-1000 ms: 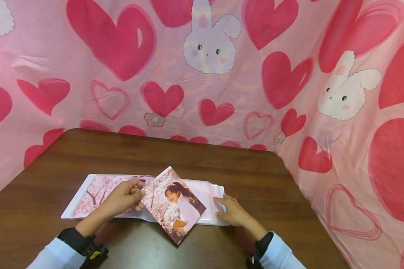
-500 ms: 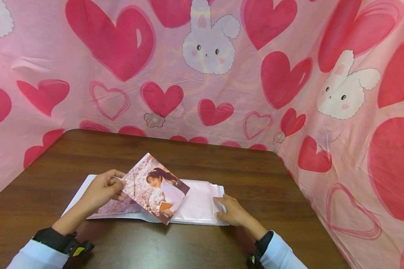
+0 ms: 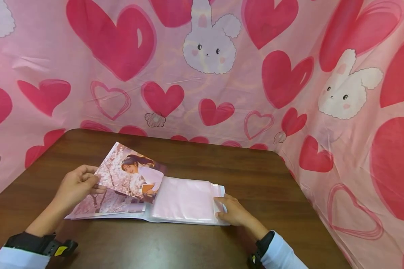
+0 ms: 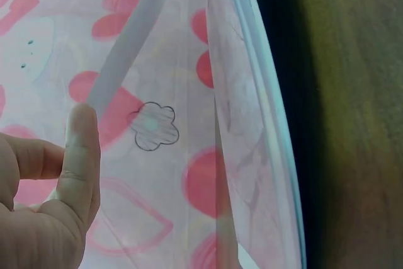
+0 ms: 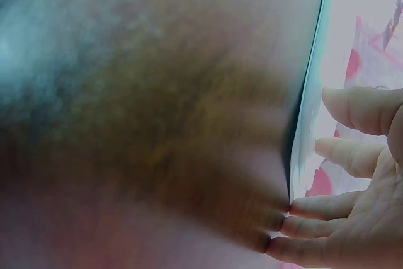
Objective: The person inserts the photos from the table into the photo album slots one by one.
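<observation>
Head view: the left hand [image 3: 75, 185] pinches a photo [image 3: 129, 172] above the open album [image 3: 175, 203] on the tabletop [image 3: 195, 160]; a heart-print cloth [image 3: 222, 74] stands behind.
Left wrist view: the thumb [image 4: 82, 149] presses the photo's edge.
Right wrist view: the right hand [image 5: 352, 218] rests relaxed fingers [image 5: 315, 207] on the album's edge.

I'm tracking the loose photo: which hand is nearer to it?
Left. The left hand pinches the photo at its edge; the right hand rests on the album, apart from it.
</observation>
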Available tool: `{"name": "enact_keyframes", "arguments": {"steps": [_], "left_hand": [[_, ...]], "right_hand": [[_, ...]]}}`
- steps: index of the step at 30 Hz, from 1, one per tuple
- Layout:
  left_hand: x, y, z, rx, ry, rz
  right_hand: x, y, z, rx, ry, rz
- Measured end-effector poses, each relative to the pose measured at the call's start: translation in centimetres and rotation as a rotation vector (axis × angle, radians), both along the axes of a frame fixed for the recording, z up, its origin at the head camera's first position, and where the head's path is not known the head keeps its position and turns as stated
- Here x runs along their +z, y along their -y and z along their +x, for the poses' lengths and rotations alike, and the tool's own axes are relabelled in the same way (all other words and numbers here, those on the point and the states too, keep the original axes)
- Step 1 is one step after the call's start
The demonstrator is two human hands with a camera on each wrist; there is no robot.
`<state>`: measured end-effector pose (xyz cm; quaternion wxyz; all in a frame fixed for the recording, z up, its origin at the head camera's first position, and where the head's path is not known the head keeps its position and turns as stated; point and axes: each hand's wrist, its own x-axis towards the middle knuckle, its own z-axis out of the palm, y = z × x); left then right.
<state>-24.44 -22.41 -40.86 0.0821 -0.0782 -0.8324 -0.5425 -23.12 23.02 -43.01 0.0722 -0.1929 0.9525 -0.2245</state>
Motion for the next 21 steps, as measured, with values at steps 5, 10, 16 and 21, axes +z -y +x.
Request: {"name": "enact_keyframes", "arguments": {"steps": [5,10,16,21], "left_hand": [[-0.19,-0.06,0.24,0.039,0.029,-0.008],[-0.16,-0.2,0.33,0.058,0.041,-0.014],[-0.25,-0.33,0.58,0.036,0.104,-0.002],[-0.25,-0.38,0.67,0.013,0.135,0.017]], "right_hand": [[-0.17,-0.12,-0.12,0.002,0.001,0.005],[-0.07,-0.15,-0.06,-0.001,0.008,0.006],[0.09,-0.1,0.12,0.008,0.001,0.0],[0.14,-0.11,0.19,0.004,0.009,-0.002]]}}
